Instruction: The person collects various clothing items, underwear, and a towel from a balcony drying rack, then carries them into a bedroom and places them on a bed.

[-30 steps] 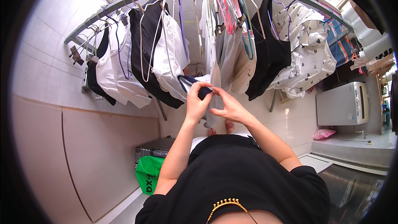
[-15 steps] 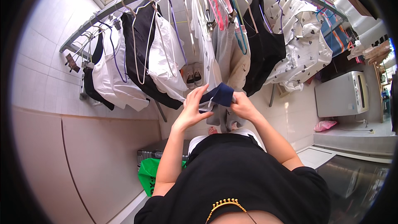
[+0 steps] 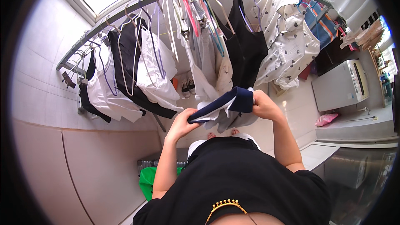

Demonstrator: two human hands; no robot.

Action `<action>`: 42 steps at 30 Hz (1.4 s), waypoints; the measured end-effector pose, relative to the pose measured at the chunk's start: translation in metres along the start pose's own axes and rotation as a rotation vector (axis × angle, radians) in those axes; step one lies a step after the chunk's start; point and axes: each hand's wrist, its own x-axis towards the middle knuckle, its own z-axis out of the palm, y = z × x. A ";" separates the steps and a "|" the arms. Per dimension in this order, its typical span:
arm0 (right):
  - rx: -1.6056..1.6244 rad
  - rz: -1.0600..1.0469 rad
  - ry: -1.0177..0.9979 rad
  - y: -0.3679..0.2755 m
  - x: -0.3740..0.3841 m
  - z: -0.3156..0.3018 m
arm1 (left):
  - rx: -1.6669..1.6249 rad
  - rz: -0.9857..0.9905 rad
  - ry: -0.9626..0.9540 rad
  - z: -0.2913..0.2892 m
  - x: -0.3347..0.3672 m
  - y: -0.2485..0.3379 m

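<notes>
A light grey and white garment with a wide navy band (image 3: 242, 98) is stretched between my hands in front of my waist. My left hand (image 3: 182, 123) is closed on the band's left end. At its right end, my right hand (image 3: 266, 105) grips the edge with curled fingers. The band's opening is spread, showing pale cloth inside, and the grey part hangs below. Just beyond my hands hang a black sleeveless garment (image 3: 248, 48) and pale clothes on hangers.
A metal rail (image 3: 125, 11) crosses ahead, holding several clothes, including a white heart-patterned garment (image 3: 287, 48). Shoes (image 3: 187, 88) stand beneath. A green bag (image 3: 148, 180) and grey suitcase (image 3: 144, 165) lie at lower left. A white appliance (image 3: 339, 86) and pink bag (image 3: 326, 119) are at right.
My hands have moved apart, spreading the navy band wider. My left hand has gone from loosely open fingers to gripping its left end. The view has shifted slightly right.
</notes>
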 end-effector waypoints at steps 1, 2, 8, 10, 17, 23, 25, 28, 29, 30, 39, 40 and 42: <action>-0.035 0.035 -0.026 -0.003 -0.002 -0.007 | -0.017 0.075 -0.006 0.000 0.000 0.002; -0.036 0.028 -0.025 -0.006 -0.005 -0.016 | -0.207 -0.121 -0.190 -0.005 -0.005 0.006; -0.019 -0.092 -0.328 -0.009 -0.012 -0.076 | -0.521 0.082 -0.564 -0.057 -0.008 0.090; 0.484 -0.217 -0.138 -0.020 -0.020 -0.084 | -0.701 0.335 -0.676 -0.065 -0.001 0.097; 1.062 -0.537 -0.628 -0.069 0.024 -0.015 | -1.340 0.383 -0.507 0.031 0.033 0.068; 0.145 -0.514 -0.556 -0.024 0.017 -0.004 | -1.734 0.377 -0.368 0.120 0.064 0.047; 0.364 -0.251 -0.561 -0.035 0.017 -0.012 | -1.797 0.439 -0.332 0.124 0.064 0.042; 0.546 -0.066 -0.490 -0.032 0.022 -0.020 | -1.882 0.598 -0.340 0.117 0.067 0.037; 0.501 -0.179 -0.410 -0.021 0.031 -0.016 | -1.875 0.580 -0.317 0.109 0.067 0.035; 0.555 -0.200 -0.344 -0.017 0.037 -0.019 | -1.848 0.444 -0.320 0.094 0.074 0.040; 0.474 -0.230 0.146 -0.009 0.101 -0.016 | -2.006 0.169 -0.016 0.040 0.087 0.026; 0.448 -0.246 0.218 -0.012 0.107 -0.013 | -2.020 0.225 -0.063 0.035 0.091 0.022; 0.393 -0.252 0.323 -0.017 0.118 -0.007 | -2.045 0.301 -0.088 0.032 0.097 0.025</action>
